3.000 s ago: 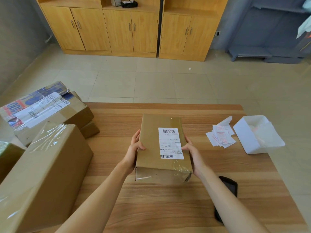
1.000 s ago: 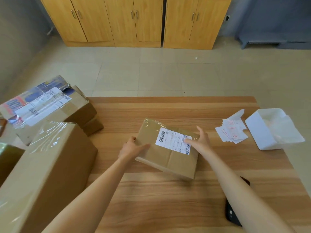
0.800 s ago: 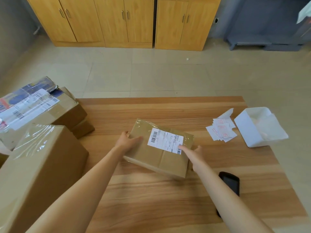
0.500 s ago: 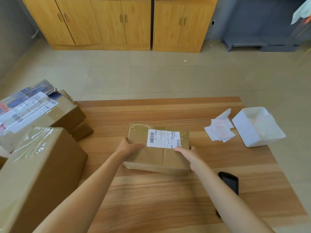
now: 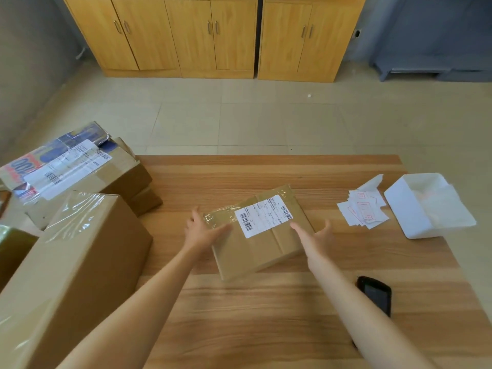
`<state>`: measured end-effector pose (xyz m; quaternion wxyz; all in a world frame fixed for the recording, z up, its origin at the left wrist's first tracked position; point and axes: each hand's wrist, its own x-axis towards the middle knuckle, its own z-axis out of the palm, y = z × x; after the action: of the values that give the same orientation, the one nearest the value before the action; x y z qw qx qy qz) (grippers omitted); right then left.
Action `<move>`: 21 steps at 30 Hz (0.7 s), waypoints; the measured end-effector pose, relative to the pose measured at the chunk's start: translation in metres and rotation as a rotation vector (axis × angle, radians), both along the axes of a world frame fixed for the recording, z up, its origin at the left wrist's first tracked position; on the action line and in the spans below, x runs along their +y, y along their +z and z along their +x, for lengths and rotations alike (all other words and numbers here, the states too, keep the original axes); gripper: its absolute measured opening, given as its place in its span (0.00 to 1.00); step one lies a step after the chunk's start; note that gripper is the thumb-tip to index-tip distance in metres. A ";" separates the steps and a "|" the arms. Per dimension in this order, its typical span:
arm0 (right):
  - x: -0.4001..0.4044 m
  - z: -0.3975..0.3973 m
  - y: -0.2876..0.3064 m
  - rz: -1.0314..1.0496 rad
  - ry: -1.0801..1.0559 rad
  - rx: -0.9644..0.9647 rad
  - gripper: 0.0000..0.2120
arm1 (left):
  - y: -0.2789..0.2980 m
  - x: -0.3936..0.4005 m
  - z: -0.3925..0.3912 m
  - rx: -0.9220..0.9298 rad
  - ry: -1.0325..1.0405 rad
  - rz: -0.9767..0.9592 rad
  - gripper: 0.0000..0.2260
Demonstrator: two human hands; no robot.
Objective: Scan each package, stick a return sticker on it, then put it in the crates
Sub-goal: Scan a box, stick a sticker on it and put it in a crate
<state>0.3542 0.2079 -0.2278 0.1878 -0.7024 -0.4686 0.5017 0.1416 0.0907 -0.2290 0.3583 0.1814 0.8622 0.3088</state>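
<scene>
A brown parcel [image 5: 262, 233] lies flat on the wooden table [image 5: 266, 302], turned at an angle, its white shipping label [image 5: 263, 215] facing up. The left hand [image 5: 203, 231] rests on the parcel's left edge with straight fingers, the thumb laid across the top. The right hand [image 5: 315, 237] is spread loose at the parcel's right side, one fingertip on the top (whether the palm touches I cannot tell). Return stickers [image 5: 363, 210] lie near a white tray [image 5: 407, 209]; a black scanner [image 5: 376, 295] sits beside the right forearm.
</scene>
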 end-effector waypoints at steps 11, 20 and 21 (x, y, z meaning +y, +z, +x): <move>-0.065 -0.036 -0.012 -0.362 -0.321 0.407 0.55 | 0.005 0.054 -0.010 0.216 -0.565 -0.235 0.38; -0.001 -0.023 0.008 -0.206 0.042 0.346 0.42 | 0.003 0.023 0.030 0.151 -0.264 -0.162 0.35; 0.007 -0.021 0.010 -0.204 0.109 0.337 0.41 | 0.002 0.020 0.035 0.145 -0.232 -0.149 0.34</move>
<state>0.3336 0.2153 -0.2179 0.1639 -0.5975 -0.4149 0.6663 0.1770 0.1111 -0.2272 0.3411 0.2747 0.8794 0.1868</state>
